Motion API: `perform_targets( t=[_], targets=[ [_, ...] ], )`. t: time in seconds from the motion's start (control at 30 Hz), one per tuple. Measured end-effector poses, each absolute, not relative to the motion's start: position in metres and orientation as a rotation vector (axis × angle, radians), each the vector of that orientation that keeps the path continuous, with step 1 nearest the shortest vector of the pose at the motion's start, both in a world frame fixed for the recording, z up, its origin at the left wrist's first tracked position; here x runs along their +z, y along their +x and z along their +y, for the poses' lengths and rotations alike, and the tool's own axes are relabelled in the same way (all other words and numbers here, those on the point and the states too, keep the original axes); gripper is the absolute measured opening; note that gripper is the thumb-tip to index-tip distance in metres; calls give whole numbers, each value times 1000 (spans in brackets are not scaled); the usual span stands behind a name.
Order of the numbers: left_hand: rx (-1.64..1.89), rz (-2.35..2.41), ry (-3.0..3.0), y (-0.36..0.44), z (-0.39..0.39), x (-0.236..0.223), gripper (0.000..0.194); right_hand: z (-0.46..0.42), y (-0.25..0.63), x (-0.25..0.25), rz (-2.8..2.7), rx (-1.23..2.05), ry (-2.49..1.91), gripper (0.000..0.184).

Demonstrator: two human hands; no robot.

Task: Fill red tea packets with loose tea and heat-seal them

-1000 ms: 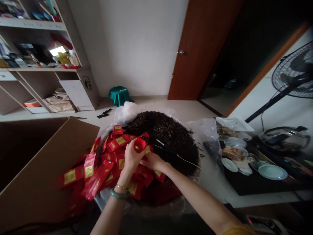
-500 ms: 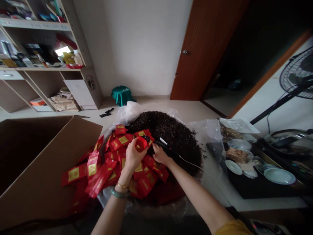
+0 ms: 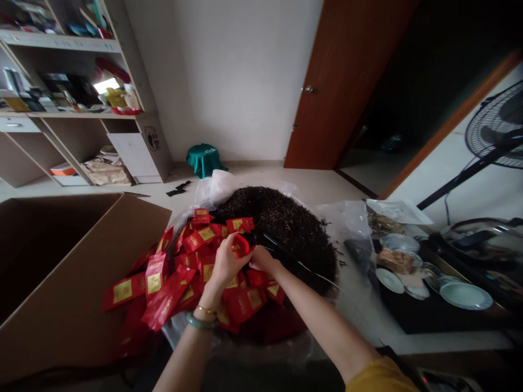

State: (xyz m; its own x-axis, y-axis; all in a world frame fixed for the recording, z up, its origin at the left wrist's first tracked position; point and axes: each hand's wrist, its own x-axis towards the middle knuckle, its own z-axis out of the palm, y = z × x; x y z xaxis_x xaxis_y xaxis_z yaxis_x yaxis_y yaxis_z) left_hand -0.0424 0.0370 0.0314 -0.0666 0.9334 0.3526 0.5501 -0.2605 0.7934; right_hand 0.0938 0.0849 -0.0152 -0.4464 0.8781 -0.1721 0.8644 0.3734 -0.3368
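My left hand [image 3: 224,264] is wrapped round an upright red packet [image 3: 240,246], whose mouth gapes toward me. My right hand [image 3: 262,259] is closed, its fingertips at the right edge of that packet's mouth; the fingers partly hide what they pinch. Just behind it lies a long black device [image 3: 281,251] with a white cable, resting on a mound of dark, dry twisted leaves [image 3: 281,212]. Many red packets with gold labels [image 3: 206,234] are heaped beneath and left of my hands.
A big open cardboard box [image 3: 122,245] stands at the left. Clear plastic sheeting [image 3: 223,185] surrounds the mound. At right, a low table holds pale dishes [image 3: 466,294] and a bag of brown material [image 3: 396,260]. A fan [image 3: 498,125] stands behind it.
My right hand has moved slightly left and down, from beside the black device to the packet's edge. The packet's mouth has turned, and the black piece seen at it is gone from there.
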Motion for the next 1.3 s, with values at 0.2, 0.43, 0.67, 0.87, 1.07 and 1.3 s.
perform_targets(
  t=[0.2,0.43,0.67,0.87,1.07,1.3],
  targets=[
    [1274,1577,1791,-44,37,31,50,85,114,8,-2421,776,-1646,28],
    [1248,1596,1781,-42,38,30,48,86,139,78,-1984,1040,-1472,24],
    [1221,1633,1809,-39,36,34,45,66,125,142,-2107,890,-1319,19],
    [1237,1617,1791,-39,37,31,43,60,109,138,-2134,818,-1281,29],
    [1255,1593,1755,-38,39,27,46,67,115,128,-1974,903,-1262,26],
    [1270,1633,1731,-42,39,29,46,78,130,53,-2347,730,-1702,24]
  ],
)
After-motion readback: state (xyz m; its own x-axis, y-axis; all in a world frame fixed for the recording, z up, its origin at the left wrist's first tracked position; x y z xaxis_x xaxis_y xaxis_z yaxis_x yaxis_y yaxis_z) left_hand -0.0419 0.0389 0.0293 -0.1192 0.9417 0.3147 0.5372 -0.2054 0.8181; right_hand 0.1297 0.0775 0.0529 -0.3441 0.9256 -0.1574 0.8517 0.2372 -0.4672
